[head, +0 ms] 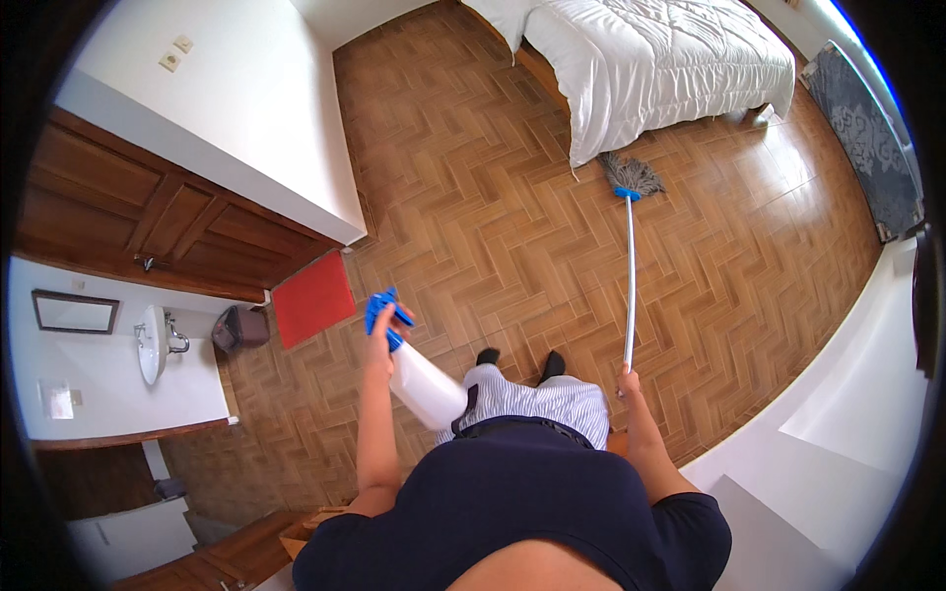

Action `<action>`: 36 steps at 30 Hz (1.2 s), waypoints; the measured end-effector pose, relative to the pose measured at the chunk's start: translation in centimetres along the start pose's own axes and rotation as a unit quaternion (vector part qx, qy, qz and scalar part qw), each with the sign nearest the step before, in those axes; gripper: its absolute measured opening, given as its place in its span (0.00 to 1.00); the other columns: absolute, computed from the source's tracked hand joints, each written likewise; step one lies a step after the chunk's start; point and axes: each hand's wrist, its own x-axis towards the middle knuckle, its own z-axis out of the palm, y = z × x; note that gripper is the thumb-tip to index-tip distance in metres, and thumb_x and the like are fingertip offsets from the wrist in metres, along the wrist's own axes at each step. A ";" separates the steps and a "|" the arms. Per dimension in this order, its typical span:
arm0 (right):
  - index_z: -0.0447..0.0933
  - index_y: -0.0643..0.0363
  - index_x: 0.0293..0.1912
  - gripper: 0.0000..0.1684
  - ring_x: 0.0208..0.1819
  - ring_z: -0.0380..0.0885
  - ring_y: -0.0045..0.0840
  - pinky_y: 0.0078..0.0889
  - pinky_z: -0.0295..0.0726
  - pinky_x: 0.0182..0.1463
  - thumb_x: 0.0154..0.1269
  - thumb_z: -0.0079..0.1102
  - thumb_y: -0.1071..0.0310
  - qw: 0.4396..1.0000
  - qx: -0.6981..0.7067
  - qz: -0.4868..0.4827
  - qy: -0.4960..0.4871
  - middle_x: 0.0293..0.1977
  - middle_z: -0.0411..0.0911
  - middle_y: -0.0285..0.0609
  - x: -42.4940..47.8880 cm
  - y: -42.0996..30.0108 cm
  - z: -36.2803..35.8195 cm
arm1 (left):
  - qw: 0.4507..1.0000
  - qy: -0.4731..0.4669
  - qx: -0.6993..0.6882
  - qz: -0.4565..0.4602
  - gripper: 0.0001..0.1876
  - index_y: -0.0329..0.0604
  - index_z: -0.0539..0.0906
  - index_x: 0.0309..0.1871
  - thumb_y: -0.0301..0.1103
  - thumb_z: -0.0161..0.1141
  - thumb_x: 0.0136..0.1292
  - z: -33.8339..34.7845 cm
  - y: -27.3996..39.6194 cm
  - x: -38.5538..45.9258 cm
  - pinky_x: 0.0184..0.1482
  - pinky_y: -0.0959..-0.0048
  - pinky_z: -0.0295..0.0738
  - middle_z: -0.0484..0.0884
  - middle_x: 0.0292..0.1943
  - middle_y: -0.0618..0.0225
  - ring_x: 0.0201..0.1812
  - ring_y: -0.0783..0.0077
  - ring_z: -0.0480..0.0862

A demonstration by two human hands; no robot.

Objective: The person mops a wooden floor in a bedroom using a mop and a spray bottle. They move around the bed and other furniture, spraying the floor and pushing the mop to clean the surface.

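My left hand (384, 343) grips a white spray bottle (429, 388) by its blue trigger head, out in front of my left side. The bottle hangs tilted, its base towards my waist. In my right hand (627, 383) is the end of a silver mop handle (630, 288), which runs away from me across the floor. At its far end a blue clamp holds a grey string mop head (632, 176), lying on the herringbone wood-look tile floor (473, 221) beside the hanging corner of a white bedspread (665, 70).
A red mat (314, 299) lies by a wooden door (170, 207) on the left. Near it are a dark waste bin (240, 328) and a wall-mounted washbasin (153, 346). A grey patterned panel (865, 137) leans at the far right. A white wall ledge (835, 414) runs along my right.
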 end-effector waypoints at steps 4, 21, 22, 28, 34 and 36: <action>0.71 0.70 0.33 0.36 0.30 0.74 0.43 0.38 0.71 0.33 0.56 0.33 0.41 0.999 0.030 -0.014 0.010 0.23 0.73 0.57 3.0 1.5 4.5 | 0.992 0.018 -0.002 -0.121 0.14 0.44 0.72 0.30 0.44 0.57 0.45 -4.1 -2.0 2.2 0.22 0.80 0.68 0.76 0.23 0.68 0.23 0.77 0.75; 0.69 0.63 0.22 0.30 0.09 0.66 0.25 0.28 0.63 0.12 0.56 0.39 0.43 0.994 0.033 0.054 0.086 0.09 0.64 0.38 -8.0 -5.4 4.8 | 0.948 -0.174 0.153 -0.217 0.05 0.43 0.73 0.21 0.33 0.55 0.44 -9.5 -2.8 10.0 0.28 0.82 0.70 0.75 0.19 0.69 0.22 0.78 0.74; 0.69 0.63 0.23 0.30 0.09 0.66 0.25 0.28 0.64 0.12 0.56 0.39 0.43 0.995 0.047 0.043 0.070 0.09 0.64 0.38 -8.7 -5.3 4.4 | 0.937 -0.202 0.167 -0.229 0.06 0.43 0.73 0.22 0.33 0.55 0.43 -9.0 -3.0 10.4 0.29 0.82 0.70 0.75 0.20 0.69 0.22 0.78 0.74; 0.68 0.62 0.25 0.29 0.10 0.66 0.24 0.28 0.65 0.12 0.58 0.37 0.44 0.996 0.077 0.031 0.035 0.09 0.63 0.38 -11.9 -2.7 2.7 | 0.867 -0.371 0.214 -0.256 0.07 0.42 0.73 0.24 0.35 0.55 0.43 -3.1 -2.9 8.4 0.33 0.81 0.67 0.75 0.21 0.70 0.25 0.79 0.74; 0.69 0.62 0.26 0.29 0.10 0.66 0.24 0.29 0.65 0.12 0.56 0.37 0.42 0.995 0.054 0.066 0.051 0.10 0.64 0.38 -16.1 2.1 3.0 | 0.804 -0.426 0.324 -0.260 0.07 0.44 0.72 0.23 0.36 0.54 0.43 -0.9 -4.2 7.4 0.32 0.81 0.66 0.74 0.21 0.71 0.25 0.79 0.73; 0.69 0.62 0.27 0.30 0.11 0.66 0.24 0.29 0.65 0.12 0.56 0.37 0.42 0.995 0.064 0.064 0.037 0.11 0.64 0.39 -17.5 2.1 3.3 | 0.782 -0.465 0.328 -0.254 0.07 0.44 0.73 0.24 0.35 0.54 0.43 -0.4 -4.1 6.3 0.32 0.81 0.65 0.73 0.20 0.72 0.25 0.79 0.73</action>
